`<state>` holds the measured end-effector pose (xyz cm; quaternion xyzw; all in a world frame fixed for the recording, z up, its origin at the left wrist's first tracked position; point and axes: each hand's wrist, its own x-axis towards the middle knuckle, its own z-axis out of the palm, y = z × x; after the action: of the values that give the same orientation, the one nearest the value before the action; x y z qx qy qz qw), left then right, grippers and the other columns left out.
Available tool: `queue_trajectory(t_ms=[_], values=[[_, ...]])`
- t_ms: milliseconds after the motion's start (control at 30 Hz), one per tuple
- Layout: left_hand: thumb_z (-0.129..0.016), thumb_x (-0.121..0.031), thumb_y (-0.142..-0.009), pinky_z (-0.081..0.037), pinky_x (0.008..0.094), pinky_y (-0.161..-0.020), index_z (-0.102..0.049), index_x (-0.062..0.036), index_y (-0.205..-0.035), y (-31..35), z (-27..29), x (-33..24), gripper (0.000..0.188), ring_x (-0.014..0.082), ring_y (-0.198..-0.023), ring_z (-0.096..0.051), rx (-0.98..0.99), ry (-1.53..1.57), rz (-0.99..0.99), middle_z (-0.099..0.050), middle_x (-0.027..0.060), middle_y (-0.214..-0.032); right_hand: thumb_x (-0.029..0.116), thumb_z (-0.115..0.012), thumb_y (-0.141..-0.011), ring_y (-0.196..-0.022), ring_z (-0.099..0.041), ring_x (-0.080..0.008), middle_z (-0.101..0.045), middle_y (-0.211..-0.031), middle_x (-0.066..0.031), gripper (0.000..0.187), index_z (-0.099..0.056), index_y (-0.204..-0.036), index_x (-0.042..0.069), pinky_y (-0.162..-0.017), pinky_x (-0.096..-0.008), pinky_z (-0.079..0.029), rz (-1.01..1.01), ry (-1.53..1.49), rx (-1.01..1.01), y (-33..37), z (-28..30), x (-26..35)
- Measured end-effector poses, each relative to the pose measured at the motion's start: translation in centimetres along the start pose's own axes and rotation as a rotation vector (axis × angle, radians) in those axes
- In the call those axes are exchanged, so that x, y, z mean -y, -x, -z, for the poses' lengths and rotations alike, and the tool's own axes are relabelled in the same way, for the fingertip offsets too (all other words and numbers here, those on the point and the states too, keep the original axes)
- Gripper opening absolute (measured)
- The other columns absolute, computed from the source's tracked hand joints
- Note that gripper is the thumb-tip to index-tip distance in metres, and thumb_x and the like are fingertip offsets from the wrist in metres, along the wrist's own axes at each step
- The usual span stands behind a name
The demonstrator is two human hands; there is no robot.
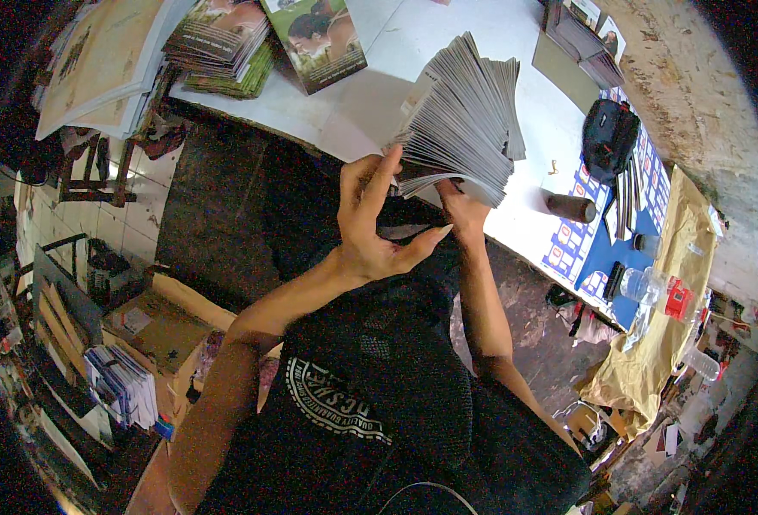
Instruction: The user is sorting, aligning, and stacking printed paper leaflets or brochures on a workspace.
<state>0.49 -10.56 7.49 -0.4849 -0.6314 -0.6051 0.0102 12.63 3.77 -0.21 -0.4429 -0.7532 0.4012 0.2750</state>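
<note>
A white table (405,43) spans the top of the frame and slopes down its right side. The person's black top (413,378), with a pale printed emblem, fills the lower centre. At right, a creased sheet of brown paper (654,343) runs along the table's far edge. Large printed sheets (109,64) lie piled in the upper left corner; a cardboard box (151,330) stands below, at the left of the frame.

The sheaf of paper (465,116), at upper centre, is spread like a fan, its many edges facing the person. The right hand (466,204) has hold of it at the lower edge; the paper hides most of the fingers, so their exact bend cannot be told. The left hand (369,216) is open at the sheaf's lower left corner, thumb stretched out to the right and well apart from the raised fingers; a fingertip is at the paper's edge, though contact cannot be made out.

A pile of booklets (220,43) lies at the upper left of the table, with one picture-covered booklet (319,43) just right of it. Smaller items at right include a black pouch (611,139), a clear bottle (641,286), a dark cylinder (572,208) and a red box (678,298).
</note>
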Motion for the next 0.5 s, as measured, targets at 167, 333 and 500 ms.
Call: queue_trajectory(t_ms=[167,333,500], values=[[-0.082,-0.038,-0.07,-0.046,0.0367,-0.087,-0.046,0.0074,-0.134,0.5,0.0,0.3,0.086,0.0285,-0.105,-0.049,-0.035,0.013,-0.004,-0.046,0.0193,-0.118,0.032,-0.09,-0.062,-0.108,-0.057,-0.0294,-0.059,-0.117,-0.0166,0.086,-0.045,-0.127,-0.003,-0.097,-0.0381,-0.043,0.047,-0.043,-0.026,-0.1,-0.3,-0.1],[-0.082,-0.037,-0.068,-0.041,0.0385,-0.093,-0.045,0.0044,-0.128,0.6,-0.3,0.7,0.081,0.0296,-0.108,-0.047,-0.096,0.019,-0.035,-0.045,0.0188,-0.12,0.029,-0.09,-0.061,-0.107,-0.057,-0.0279,-0.059,-0.116,-0.0151,0.087,-0.044,-0.128,-0.002,-0.096,-0.0373,-0.043,-0.022,-0.239,0.02,0.1,-0.1,1.2],[-0.082,-0.034,-0.067,-0.037,0.0424,-0.1,-0.041,0.0038,-0.126,1.0,-1.1,1.3,0.081,0.0291,-0.111,-0.044,-0.108,0.206,-0.019,-0.043,0.0174,-0.118,0.025,-0.09,-0.059,-0.104,-0.058,-0.0258,-0.06,-0.114,-0.0136,0.088,-0.043,-0.128,-0.001,-0.092,-0.0356,-0.046,0.062,-0.023,-0.044,0.1,-0.4,0.4]])
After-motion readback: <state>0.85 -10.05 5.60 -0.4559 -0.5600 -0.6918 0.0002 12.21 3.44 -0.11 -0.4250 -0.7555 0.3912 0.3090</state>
